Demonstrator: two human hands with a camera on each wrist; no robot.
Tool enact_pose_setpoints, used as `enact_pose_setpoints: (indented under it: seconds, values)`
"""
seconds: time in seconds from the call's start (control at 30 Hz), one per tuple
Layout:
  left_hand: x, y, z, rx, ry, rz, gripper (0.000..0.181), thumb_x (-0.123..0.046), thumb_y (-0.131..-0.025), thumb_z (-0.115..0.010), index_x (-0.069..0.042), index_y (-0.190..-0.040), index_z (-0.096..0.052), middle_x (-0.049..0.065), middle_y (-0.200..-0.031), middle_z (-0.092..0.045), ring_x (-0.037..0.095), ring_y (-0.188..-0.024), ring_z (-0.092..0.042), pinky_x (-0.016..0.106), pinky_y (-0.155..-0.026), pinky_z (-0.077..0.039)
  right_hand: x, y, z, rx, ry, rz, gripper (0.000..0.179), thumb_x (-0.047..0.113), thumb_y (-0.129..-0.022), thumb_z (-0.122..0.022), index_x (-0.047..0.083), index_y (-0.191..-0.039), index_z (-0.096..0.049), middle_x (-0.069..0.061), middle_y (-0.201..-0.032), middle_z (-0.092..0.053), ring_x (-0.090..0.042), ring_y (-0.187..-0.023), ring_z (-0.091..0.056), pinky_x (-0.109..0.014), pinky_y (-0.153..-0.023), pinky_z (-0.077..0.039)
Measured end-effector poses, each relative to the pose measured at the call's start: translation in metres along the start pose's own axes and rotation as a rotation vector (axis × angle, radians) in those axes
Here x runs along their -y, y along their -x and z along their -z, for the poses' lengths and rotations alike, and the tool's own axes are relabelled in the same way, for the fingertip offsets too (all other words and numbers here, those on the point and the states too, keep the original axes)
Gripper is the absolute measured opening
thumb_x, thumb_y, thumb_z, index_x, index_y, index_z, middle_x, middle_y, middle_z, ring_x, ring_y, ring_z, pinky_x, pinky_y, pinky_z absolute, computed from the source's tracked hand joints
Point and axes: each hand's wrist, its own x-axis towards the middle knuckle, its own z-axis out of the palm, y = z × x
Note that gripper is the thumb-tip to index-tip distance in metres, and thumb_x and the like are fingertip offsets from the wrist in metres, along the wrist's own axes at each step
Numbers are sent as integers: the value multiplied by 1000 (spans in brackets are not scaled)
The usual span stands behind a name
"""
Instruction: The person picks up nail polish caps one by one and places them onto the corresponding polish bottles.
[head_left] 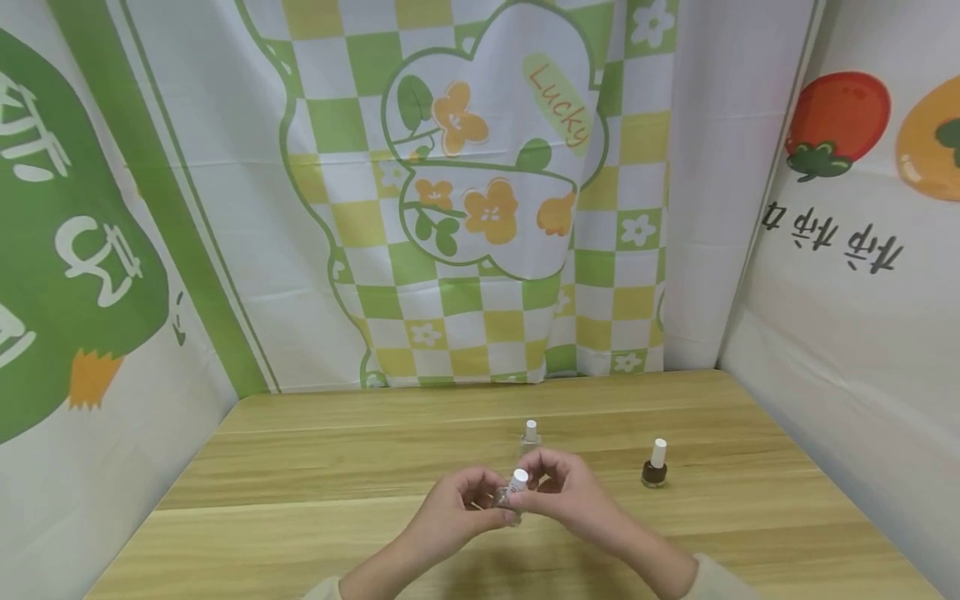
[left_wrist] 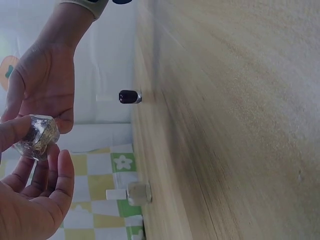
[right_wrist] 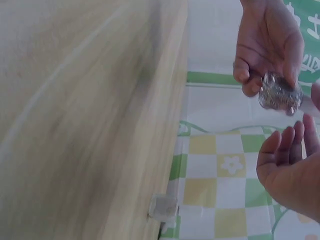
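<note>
A small glass nail polish bottle [head_left: 504, 497] with glittery contents and a white cap [head_left: 519, 478] is held up between both hands above the table. My left hand [head_left: 459, 505] grips the glass body with thumb and fingers. The right hand [head_left: 573, 496] pinches the cap from the other side, its thumb lying along the cap. In the left wrist view, the silvery, speckled glass [left_wrist: 39, 137] shows by the left thumb. The right wrist view shows the same glass body [right_wrist: 280, 94] in the left fingers.
Just behind the hands stands a pale nail polish bottle [head_left: 531, 435] with a white cap, partly hidden by the right hand. A dark nail polish bottle [head_left: 655, 473], also white-capped, stands farther right. Printed cloth [head_left: 480, 325] hangs along the back edge of the wooden table [head_left: 315, 467].
</note>
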Motion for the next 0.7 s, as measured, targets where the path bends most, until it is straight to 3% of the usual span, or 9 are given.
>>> enact_pose_setpoints:
  seconds: [0.2, 0.4, 0.57, 0.7]
  values:
    - [-2, 1, 0, 6, 12, -3, 23, -12, -84, -76, -4, -103, -66, 5, -93, -67, 20, -83, -62, 27, -72, -54, 3, -1, 8, 99, -70, 83, 32, 3, -85, -71, -7, -113, -61, -11, -99, -61, -18, -87, -58, -30, -73, -55]
    - [-3, 1, -1, 9, 17, -3, 24, -11, -82, -77, -3, -102, -66, 6, -92, -67, 20, -82, -62, 27, -72, -54, 2, -2, 12, 177, -117, 150, 31, 0, -88, -66, -10, -117, -60, -14, -104, -61, -17, -92, -57, -31, -74, -55]
    - [-3, 1, -1, 3, 12, 1, 25, -12, -82, -77, -3, -103, -67, 6, -93, -67, 20, -82, -62, 27, -71, -54, 1, -3, 12, 200, -91, 145, 26, 2, -91, -64, -5, -116, -64, -14, -102, -60, -17, -92, -56, -37, -75, -56]
    - [-2, 1, 0, 7, 16, 2, 24, -12, -83, -77, -4, -103, -66, 5, -93, -67, 20, -83, -62, 27, -70, -53, 2, -3, 11, 186, -55, 117, 23, 5, -92, -64, -2, -114, -66, -12, -101, -61, -16, -90, -57, -34, -75, -55]
